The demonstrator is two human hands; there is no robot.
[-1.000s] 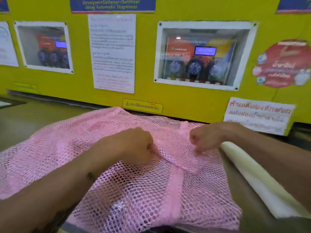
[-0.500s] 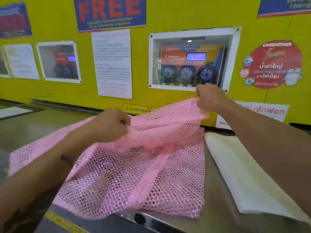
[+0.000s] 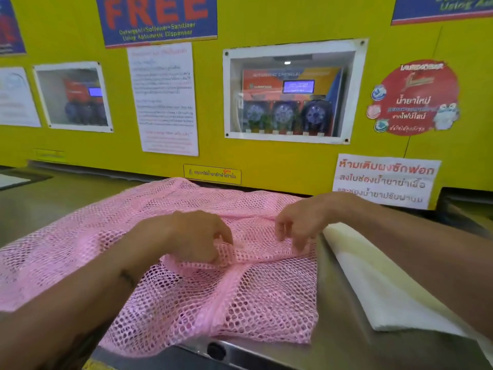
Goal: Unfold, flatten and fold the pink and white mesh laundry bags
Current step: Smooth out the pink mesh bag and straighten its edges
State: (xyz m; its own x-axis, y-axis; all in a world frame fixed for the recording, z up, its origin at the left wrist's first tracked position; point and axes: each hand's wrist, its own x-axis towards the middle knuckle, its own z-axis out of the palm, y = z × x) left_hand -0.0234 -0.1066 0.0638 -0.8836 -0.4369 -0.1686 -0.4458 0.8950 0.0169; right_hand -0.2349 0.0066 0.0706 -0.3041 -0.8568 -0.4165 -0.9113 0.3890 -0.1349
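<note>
Pinching the pink mesh bag (image 3: pixel 165 252) with both grips, left hand (image 3: pixel 197 236) and right hand (image 3: pixel 298 225), fingers curled on mesh; near edge overhangs the surface (image 3: pixel 336 343), so an uneven tug could slide it off.

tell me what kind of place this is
Most likely a self-service laundromat. A blue sign offers FREE detergent, softener and sanitizer; a dispenser sits behind a window in the yellow wall; a pink mesh laundry bag lies on a steel top.

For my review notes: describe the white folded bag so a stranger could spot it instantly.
Start at the yellow wall with its posters, then drop to the steel counter below. The white mesh bag lies folded there, just right of the pink mesh bag under both hands; it alone is pale, compact and untouched.
</note>
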